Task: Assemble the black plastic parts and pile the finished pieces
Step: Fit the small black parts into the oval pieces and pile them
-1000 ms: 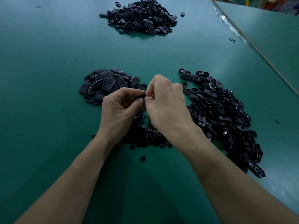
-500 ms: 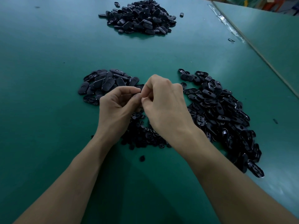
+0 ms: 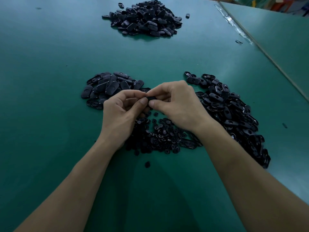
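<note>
As the left hand (image 3: pixel 122 113) and right hand (image 3: pixel 177 104) meet over the table (image 3: pixel 50 64), one black part (image 3: pixel 151 98) is pinched between them.
Left thumb and forefinger nip its near end, right thumb and forefinger clamp the other, and the rest of both hands' fingers are curled in. The part is held up off the table, just above the heap of small pieces (image 3: pixel 158 134) that lies between the wrists. Off to the left sits the left pile (image 3: pixel 110 87) of flat ovals, just beyond the left knuckles. The right pile (image 3: pixel 234 114) runs long down past the right wrist. The far pile (image 3: pixel 143 17) sits well apart at the table's far side. One stray piece (image 3: pixel 147 164) lies alone between the forearms.
</note>
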The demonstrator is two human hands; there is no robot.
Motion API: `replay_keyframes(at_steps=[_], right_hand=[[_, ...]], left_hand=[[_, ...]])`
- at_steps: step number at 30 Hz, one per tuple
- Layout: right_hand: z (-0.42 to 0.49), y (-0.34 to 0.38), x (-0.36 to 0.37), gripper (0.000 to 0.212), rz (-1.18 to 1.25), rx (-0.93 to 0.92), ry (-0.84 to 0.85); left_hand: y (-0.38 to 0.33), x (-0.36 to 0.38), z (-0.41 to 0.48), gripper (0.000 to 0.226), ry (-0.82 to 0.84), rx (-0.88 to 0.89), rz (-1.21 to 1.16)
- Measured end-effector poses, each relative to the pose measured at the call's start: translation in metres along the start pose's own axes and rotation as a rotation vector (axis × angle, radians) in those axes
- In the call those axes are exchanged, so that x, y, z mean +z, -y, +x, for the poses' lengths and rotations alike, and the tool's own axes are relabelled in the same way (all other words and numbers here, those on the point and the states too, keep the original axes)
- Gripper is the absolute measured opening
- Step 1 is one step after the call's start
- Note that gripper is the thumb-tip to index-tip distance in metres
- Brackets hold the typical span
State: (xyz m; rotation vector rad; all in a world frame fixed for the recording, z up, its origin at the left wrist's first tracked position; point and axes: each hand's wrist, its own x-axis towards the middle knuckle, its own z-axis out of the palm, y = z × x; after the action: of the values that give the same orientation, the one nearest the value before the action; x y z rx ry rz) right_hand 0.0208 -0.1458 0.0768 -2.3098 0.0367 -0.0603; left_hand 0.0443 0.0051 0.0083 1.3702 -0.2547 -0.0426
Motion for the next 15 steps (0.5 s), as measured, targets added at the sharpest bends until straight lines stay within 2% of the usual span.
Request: replay_keyframes(at_steps=[6,15], right_hand=[[0.0036,-0.0053,-0.0011,0.018,0.092,0.048,0.039],[0.0022,-0.005,0.0003,0.015,0.06,0.071,-0.002]], left_hand=[[0.0001,0.0006,0.0004,0.013,-0.012,-0.017,-0.021],[-0.0023,0.0009,-0.0006,0.019,0.061,-0.025,-0.035]])
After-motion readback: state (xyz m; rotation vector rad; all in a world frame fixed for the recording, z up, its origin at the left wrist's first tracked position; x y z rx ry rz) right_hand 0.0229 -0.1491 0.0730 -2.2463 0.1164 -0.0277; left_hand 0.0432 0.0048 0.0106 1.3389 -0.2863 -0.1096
